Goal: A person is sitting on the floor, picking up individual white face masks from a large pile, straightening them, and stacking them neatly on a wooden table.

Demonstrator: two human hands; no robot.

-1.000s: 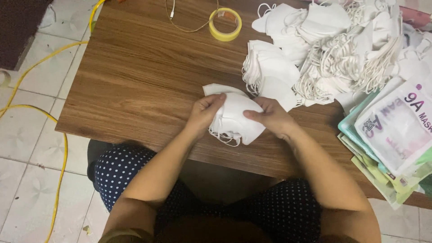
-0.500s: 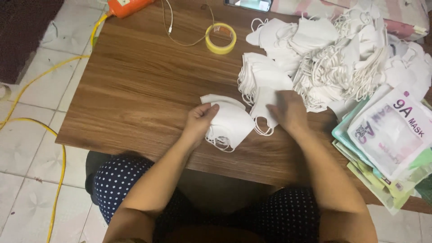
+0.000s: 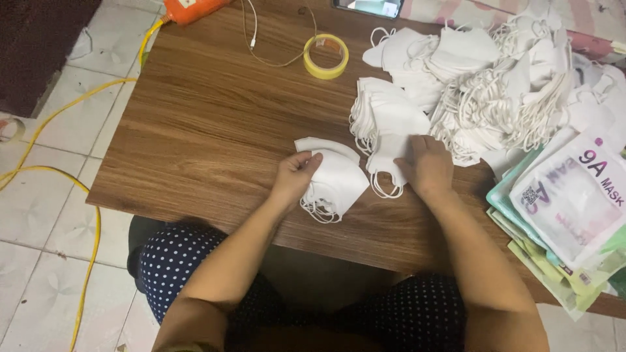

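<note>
A small stack of folded white face masks (image 3: 336, 177) lies on the wooden table (image 3: 208, 130) in front of me. My left hand (image 3: 295, 177) rests on the stack's left side, fingers curled over its edge. My right hand (image 3: 427, 166) lies palm down on another white mask (image 3: 390, 153) just to the right, at the foot of a taller stack of masks (image 3: 385, 117). The mask's ear loops trail toward the table's near edge.
A big loose heap of white masks (image 3: 508, 85) fills the table's far right. Printed plastic pouches (image 3: 574, 202) are stacked at the right edge. A yellow tape roll (image 3: 326, 55), a thin cable (image 3: 261, 45), an orange device (image 3: 189, 8) and a phone (image 3: 368, 6) lie at the back.
My right hand has left the small stack and moved right onto a mask by the taller stack. My left hand stays on the small stack. The camera view has tilted slightly.
</note>
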